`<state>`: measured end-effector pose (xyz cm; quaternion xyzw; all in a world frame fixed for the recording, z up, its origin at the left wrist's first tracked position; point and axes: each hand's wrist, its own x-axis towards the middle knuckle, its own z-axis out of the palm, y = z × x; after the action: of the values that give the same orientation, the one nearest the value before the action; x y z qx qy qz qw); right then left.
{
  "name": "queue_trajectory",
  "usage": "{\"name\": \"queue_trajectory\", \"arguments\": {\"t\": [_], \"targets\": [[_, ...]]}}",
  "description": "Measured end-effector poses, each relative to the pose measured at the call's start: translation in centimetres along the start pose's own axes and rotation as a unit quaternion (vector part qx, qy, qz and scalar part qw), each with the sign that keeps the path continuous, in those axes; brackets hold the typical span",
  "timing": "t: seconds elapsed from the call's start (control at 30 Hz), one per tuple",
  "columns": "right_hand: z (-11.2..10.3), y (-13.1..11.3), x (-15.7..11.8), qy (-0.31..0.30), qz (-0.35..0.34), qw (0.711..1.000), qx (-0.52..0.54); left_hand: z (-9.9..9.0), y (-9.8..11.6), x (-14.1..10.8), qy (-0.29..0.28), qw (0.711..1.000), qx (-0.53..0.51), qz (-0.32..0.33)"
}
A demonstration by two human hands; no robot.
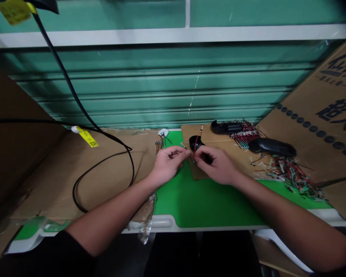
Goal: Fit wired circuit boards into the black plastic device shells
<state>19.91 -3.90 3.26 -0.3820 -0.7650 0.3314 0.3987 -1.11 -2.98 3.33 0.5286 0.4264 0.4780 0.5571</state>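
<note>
Both hands are close together over the middle of the green tabletop [219, 204]. The fingertips of my right hand [216, 164] are closed on a thin red wire [197, 139], which stands up from them with a small fitting at its top end. Facing it, my left hand [170, 161] is pinched, thumb against forefinger; whatever lies between those fingertips is too small to make out. Just behind the right fingers is a black curved plastic shell [193, 142], partly hidden by them. A small bunch of short wires [159, 146] lies behind my left hand.
On the right lie two black plastic housings [272, 147] [226, 127], a wired bundle [245, 136] and a tangled wire pile [296, 177]. Cardboard [112, 165] covers the left, crossed by a looped black cable [75, 184]. A green slatted wall [161, 88] stands behind.
</note>
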Motion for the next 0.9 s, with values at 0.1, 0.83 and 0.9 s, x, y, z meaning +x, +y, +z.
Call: {"name": "queue_trajectory", "arguments": {"t": [0.1,0.83,0.9], "targets": [[0.1,0.3,0.1,0.048,0.020,0.998,0.026,-0.2,0.3,0.0,0.016,0.999,-0.024,-0.014],[0.4,-0.5,-0.5,-0.039,0.000,0.999,-0.019,-0.5,-0.1,0.3,0.050,0.998,0.028,0.019],[0.4,-0.2,-0.4,-0.001,0.006,1.000,-0.013,-0.7,0.0,0.4,0.047,0.999,0.000,0.001]]}}
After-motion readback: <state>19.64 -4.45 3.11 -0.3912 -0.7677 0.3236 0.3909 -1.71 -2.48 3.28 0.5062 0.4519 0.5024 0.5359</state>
